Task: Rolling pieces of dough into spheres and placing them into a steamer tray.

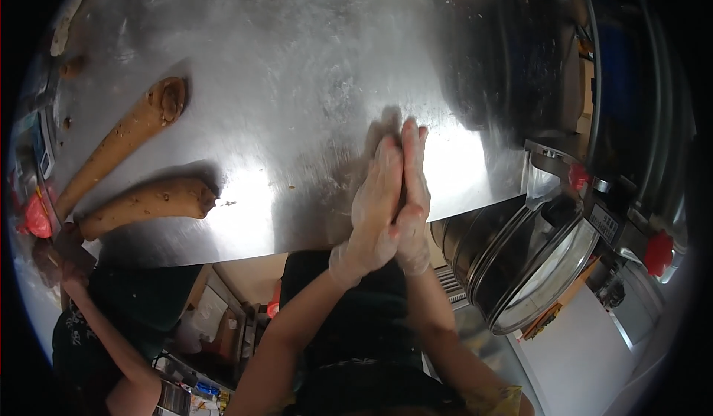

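My left hand [376, 200] and my right hand [414, 193], both in thin clear plastic gloves, are laid palm to palm above the near edge of the metal table. Their fingers are straight, together and pointing away from me. A narrow dark gap shows between the palms; whatever may lie inside is hidden. To the left, two thick logs of brown dough rest on the table: a longer one [130, 137] slanting away with a coiled end, and a nearer one [148, 204] with dark bits in it. Neither hand touches them.
The steel table [297, 119] is smeared with flour. At far left, a co-worker's hand [72, 278] is beside a flat scraper-like blade [74, 247] near the dough. Stacked round metal rings or sieves [512, 267] stand below the table's right edge, near machinery with red knobs [658, 252].
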`<control>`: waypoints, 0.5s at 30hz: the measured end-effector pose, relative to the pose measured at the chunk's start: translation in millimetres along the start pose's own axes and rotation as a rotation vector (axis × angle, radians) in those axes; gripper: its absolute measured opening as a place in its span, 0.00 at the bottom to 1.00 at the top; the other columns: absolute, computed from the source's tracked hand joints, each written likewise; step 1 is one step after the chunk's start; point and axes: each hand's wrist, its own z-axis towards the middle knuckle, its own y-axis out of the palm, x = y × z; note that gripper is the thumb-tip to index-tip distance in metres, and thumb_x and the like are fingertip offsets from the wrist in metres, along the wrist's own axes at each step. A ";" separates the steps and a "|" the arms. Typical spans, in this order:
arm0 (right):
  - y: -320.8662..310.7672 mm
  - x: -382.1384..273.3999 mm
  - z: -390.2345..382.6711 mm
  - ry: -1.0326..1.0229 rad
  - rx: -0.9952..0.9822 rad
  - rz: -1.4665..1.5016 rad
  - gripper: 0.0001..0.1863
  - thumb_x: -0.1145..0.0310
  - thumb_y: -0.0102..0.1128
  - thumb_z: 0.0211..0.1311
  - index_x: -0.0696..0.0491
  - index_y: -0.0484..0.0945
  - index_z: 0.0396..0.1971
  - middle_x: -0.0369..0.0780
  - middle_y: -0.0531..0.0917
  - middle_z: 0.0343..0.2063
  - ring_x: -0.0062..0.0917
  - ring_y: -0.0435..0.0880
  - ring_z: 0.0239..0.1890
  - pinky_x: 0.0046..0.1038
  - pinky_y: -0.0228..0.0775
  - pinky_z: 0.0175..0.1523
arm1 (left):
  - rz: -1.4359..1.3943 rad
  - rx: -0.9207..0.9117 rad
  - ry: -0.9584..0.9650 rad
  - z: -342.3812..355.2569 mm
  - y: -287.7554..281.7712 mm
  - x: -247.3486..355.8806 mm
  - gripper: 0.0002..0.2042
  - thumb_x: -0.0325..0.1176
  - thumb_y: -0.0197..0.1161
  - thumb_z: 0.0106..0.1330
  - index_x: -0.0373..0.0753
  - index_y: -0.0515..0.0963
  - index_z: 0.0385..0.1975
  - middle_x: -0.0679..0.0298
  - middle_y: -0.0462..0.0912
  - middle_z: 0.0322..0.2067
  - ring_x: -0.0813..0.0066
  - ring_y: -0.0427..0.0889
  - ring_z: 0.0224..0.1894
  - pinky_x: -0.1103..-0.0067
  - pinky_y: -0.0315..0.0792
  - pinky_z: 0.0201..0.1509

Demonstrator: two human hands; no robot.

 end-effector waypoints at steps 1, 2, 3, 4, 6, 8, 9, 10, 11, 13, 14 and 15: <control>-5.7 1.6 5.1 -0.026 0.002 -0.016 0.54 0.28 0.17 0.68 0.65 0.50 0.72 0.53 0.50 0.74 0.52 0.38 0.77 0.48 0.30 0.78 | 0.027 0.021 -0.045 -16.4 2.7 3.7 0.43 0.64 0.31 0.73 0.32 0.42 0.75 0.42 0.38 0.75 0.43 0.38 0.77 0.61 0.39 0.78; -11.2 2.8 10.0 -0.053 0.004 -0.032 0.54 0.28 0.17 0.68 0.65 0.49 0.72 0.53 0.50 0.74 0.52 0.38 0.77 0.48 0.30 0.78 | 0.054 0.041 -0.089 -27.3 6.3 0.1 0.43 0.64 0.30 0.73 0.33 0.43 0.75 0.43 0.38 0.75 0.43 0.38 0.77 0.62 0.39 0.78; -12.8 3.6 14.3 -0.085 0.003 -0.042 0.54 0.28 0.17 0.68 0.65 0.49 0.72 0.53 0.50 0.74 0.51 0.38 0.77 0.48 0.30 0.78 | 0.056 0.120 -0.022 -32.2 11.6 -20.3 0.43 0.65 0.29 0.72 0.33 0.44 0.75 0.44 0.38 0.76 0.44 0.38 0.77 0.63 0.40 0.79; -12.2 5.8 15.9 -0.114 -0.002 -0.048 0.54 0.28 0.17 0.68 0.65 0.49 0.72 0.54 0.50 0.74 0.51 0.38 0.77 0.48 0.30 0.78 | 0.062 0.123 -0.021 -13.7 5.0 -25.1 0.43 0.65 0.29 0.72 0.33 0.44 0.75 0.44 0.38 0.76 0.44 0.38 0.77 0.63 0.40 0.79; -1.7 -2.3 7.9 -0.043 0.005 0.019 0.53 0.28 0.17 0.68 0.64 0.49 0.72 0.53 0.51 0.74 0.51 0.38 0.77 0.48 0.30 0.78 | 0.158 0.151 0.190 24.5 -12.0 -27.3 0.43 0.64 0.31 0.72 0.31 0.45 0.74 0.42 0.39 0.75 0.43 0.40 0.77 0.62 0.42 0.78; -1.8 -7.7 9.7 0.068 -0.114 -0.043 0.51 0.30 0.19 0.70 0.65 0.52 0.72 0.53 0.52 0.74 0.51 0.41 0.77 0.48 0.31 0.78 | -0.005 0.072 -0.042 25.0 -5.3 -1.3 0.43 0.63 0.34 0.73 0.28 0.46 0.74 0.40 0.40 0.75 0.41 0.43 0.76 0.61 0.45 0.77; -3.9 -5.7 16.6 0.067 -0.113 -0.045 0.51 0.30 0.19 0.70 0.65 0.52 0.72 0.53 0.52 0.74 0.51 0.41 0.77 0.48 0.31 0.78 | 0.022 0.044 -0.050 18.6 -5.3 2.2 0.43 0.63 0.35 0.73 0.27 0.46 0.73 0.39 0.41 0.74 0.40 0.44 0.76 0.61 0.46 0.77; -10.2 1.5 29.0 -0.092 -0.095 -0.037 0.51 0.31 0.19 0.70 0.65 0.53 0.71 0.53 0.52 0.74 0.51 0.41 0.77 0.48 0.31 0.78 | 0.041 0.009 -0.058 10.8 -2.2 5.8 0.43 0.62 0.35 0.73 0.26 0.46 0.73 0.38 0.42 0.74 0.39 0.45 0.76 0.60 0.47 0.76; -15.4 5.6 34.2 -0.253 -0.078 -0.030 0.50 0.31 0.20 0.71 0.64 0.53 0.71 0.52 0.52 0.74 0.50 0.40 0.77 0.48 0.31 0.77 | 0.020 -0.002 -0.149 -4.2 1.9 15.1 0.43 0.62 0.34 0.73 0.26 0.45 0.73 0.39 0.42 0.74 0.40 0.44 0.76 0.62 0.46 0.77; -14.5 9.3 24.8 -0.182 -0.005 -0.020 0.50 0.31 0.20 0.71 0.64 0.53 0.71 0.52 0.52 0.74 0.50 0.40 0.77 0.48 0.31 0.77 | 0.051 0.038 -0.101 -12.7 -0.9 -2.8 0.43 0.61 0.33 0.73 0.26 0.45 0.73 0.40 0.43 0.74 0.40 0.44 0.76 0.62 0.45 0.77; -14.0 9.7 17.7 -0.105 0.065 -0.009 0.50 0.31 0.20 0.71 0.64 0.53 0.71 0.53 0.52 0.74 0.50 0.40 0.77 0.48 0.31 0.77 | 0.081 0.078 -0.059 -17.3 -2.7 -12.7 0.42 0.61 0.32 0.74 0.25 0.44 0.73 0.41 0.43 0.74 0.41 0.43 0.76 0.62 0.44 0.78; -8.6 3.0 8.0 -0.077 0.057 -0.015 0.50 0.32 0.19 0.71 0.65 0.53 0.71 0.53 0.52 0.74 0.49 0.40 0.77 0.47 0.29 0.78 | 0.109 0.123 0.051 1.1 -14.4 -12.7 0.41 0.60 0.30 0.74 0.27 0.44 0.73 0.42 0.42 0.75 0.42 0.42 0.77 0.63 0.42 0.78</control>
